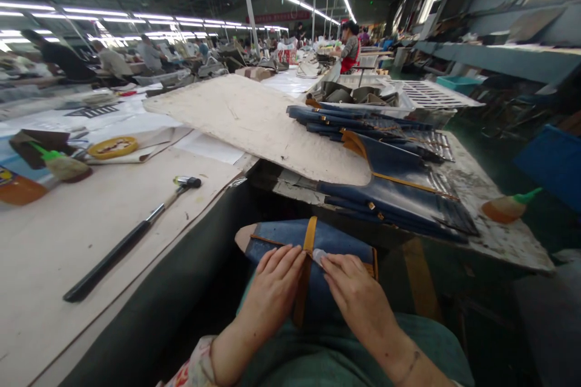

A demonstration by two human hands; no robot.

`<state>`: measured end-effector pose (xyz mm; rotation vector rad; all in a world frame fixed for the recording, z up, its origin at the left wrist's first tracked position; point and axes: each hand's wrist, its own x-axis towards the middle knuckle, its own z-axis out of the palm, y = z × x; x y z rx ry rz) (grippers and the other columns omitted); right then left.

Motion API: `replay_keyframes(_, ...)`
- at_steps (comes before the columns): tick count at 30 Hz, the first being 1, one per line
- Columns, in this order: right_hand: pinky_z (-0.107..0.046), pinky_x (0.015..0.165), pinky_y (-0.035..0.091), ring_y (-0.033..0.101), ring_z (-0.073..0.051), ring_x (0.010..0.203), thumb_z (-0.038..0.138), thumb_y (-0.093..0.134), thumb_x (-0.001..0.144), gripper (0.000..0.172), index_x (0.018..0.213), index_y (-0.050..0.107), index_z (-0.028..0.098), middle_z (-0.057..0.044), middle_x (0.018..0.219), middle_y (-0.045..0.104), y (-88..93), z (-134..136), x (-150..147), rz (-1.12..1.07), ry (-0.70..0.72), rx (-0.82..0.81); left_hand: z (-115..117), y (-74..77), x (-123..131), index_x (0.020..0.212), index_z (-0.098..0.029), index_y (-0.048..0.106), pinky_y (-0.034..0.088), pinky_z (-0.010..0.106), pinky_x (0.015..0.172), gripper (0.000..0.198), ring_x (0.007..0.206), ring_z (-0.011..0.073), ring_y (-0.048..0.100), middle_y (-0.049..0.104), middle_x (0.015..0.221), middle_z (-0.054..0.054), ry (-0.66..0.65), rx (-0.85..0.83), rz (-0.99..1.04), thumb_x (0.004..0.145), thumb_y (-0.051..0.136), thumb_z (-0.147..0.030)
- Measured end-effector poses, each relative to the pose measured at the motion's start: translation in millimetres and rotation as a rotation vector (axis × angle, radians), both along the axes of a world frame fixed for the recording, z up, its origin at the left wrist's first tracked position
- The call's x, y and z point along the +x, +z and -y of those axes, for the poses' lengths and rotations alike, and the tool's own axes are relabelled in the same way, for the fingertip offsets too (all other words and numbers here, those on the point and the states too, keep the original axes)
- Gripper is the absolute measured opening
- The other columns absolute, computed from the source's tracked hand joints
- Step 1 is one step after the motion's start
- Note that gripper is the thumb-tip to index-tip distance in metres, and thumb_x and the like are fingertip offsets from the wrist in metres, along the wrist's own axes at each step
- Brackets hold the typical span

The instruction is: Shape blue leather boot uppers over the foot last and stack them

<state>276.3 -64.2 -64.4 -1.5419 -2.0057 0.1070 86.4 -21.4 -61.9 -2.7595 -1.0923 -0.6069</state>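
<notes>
A blue leather piece [276,233] with a tan strap [311,231] across its middle lies over my lap, a pale pointed end [246,238] showing at its left. My left hand [279,281] is closed on it, fingertips pressed beside the strap; the thumb is hidden. In the closed fingers of my right hand [358,287] is a small whitish translucent piece [318,256], which touches the leather right of the strap. What it is exactly I cannot tell.
Left, a black-handled hammer [136,242], a green-tipped bottle [66,166] and a yellow ring-shaped roll [112,147] lie on the table [40,254]. A pale board [254,121] spans ahead. Stacked blue leather pieces [403,163] and another bottle [506,208] are at right. People sit farther off.
</notes>
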Motion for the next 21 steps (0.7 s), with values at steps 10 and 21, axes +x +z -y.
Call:
replay_keyframes(10, -0.032, 0.086, 0.050, 0.059, -0.017, 0.097, 0.023, 0.048, 0.089, 0.027, 0.111, 0.063, 0.025, -0.004, 0.103, 0.064, 14.7, -8.0, 16.5, -0.239, 0.132, -0.241, 13.2, -10.0, -11.2, 0.134, -0.019, 0.044, 0.037, 0.032, 0.095, 0.048, 0.121, 0.0188, 0.045, 0.054, 0.132, 0.006, 0.026, -0.040, -0.072, 0.087, 0.039, -0.010)
replay_keyframes(21, -0.034, 0.088, 0.048, 0.059, -0.018, 0.094, 0.024, 0.047, 0.090, 0.027, 0.112, 0.064, 0.024, -0.005, 0.102, 0.063, 28.7, -22.6, 20.9, -0.135, 0.262, -0.365, -4.3, 17.7, 13.5, 0.095, -0.020, 0.059, 0.040, 0.035, 0.079, 0.017, 0.090, 0.0197, 0.052, 0.061, 0.094, 0.003, 0.117, -0.267, 0.019, 0.091, 0.043, -0.018)
